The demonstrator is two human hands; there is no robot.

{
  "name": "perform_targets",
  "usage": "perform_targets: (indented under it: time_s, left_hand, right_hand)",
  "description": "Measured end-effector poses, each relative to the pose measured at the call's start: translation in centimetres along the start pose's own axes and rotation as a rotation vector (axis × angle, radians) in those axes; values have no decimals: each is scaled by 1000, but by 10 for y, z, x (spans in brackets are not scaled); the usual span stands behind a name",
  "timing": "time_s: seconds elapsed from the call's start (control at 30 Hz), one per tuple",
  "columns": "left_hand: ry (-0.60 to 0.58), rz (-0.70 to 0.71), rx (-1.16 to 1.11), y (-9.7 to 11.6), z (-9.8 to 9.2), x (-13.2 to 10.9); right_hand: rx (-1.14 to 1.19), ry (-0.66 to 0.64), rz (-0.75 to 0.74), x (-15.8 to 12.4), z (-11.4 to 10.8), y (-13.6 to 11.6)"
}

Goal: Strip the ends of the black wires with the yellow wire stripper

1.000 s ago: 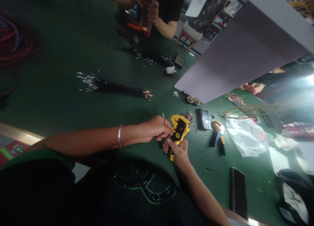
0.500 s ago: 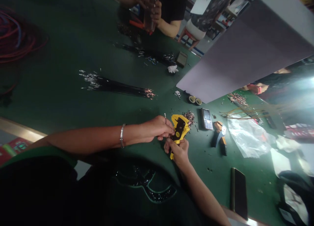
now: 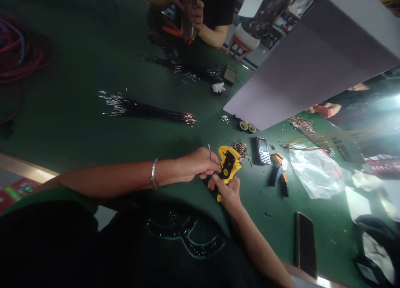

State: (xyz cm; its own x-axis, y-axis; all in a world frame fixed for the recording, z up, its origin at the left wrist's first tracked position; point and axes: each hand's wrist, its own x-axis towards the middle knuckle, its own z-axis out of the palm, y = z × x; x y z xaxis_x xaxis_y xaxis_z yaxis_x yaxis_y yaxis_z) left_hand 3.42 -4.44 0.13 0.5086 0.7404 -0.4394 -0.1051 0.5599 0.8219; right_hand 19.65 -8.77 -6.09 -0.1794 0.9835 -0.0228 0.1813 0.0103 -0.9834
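Observation:
My right hand [image 3: 229, 192] is wrapped around the handles of a yellow wire stripper [image 3: 234, 170] with a black middle part. Its head points up and away from me over the green table. Close against the tool's left side, my left hand [image 3: 203, 163] is closed in a pinch on a thin dark wire [image 3: 209, 151], whose light tip sticks up above the fingers. Whether the wire's other end sits in the jaws is hidden by my fingers. Just beyond the tool lies a pile of short copper-coloured scraps [image 3: 240, 149].
A bundle of black wires [image 3: 150, 112] lies left of centre. To the right are a keypad phone [image 3: 263, 150], orange-handled pliers [image 3: 279, 171], a plastic bag [image 3: 309, 171] and a smartphone [image 3: 305, 244]. A large pale panel [image 3: 300, 67] stands behind. Across the table, another person's hands hold a bottle [image 3: 189, 19].
The view has shifted very slightly. Both my hands stay at the yellow wire stripper with the same hold.

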Motion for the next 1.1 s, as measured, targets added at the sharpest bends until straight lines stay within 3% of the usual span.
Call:
perform_targets:
  time_s: [0.3, 0.57, 0.87, 1.1]
  left_hand:
    - [19, -29, 12, 2, 1, -1]
    - [60, 12, 20, -5, -1, 3]
    - [74, -22, -1, -3, -1, 4]
    - [73, -15, -1, 5, 2, -2]
  right_hand:
    - [-171, 30, -14, -2, -3, 5]
    - [-95, 60, 27, 1, -2, 9]
    - [-38, 24, 55, 0, -1, 4]
    - [54, -106, 33, 4, -9, 0]
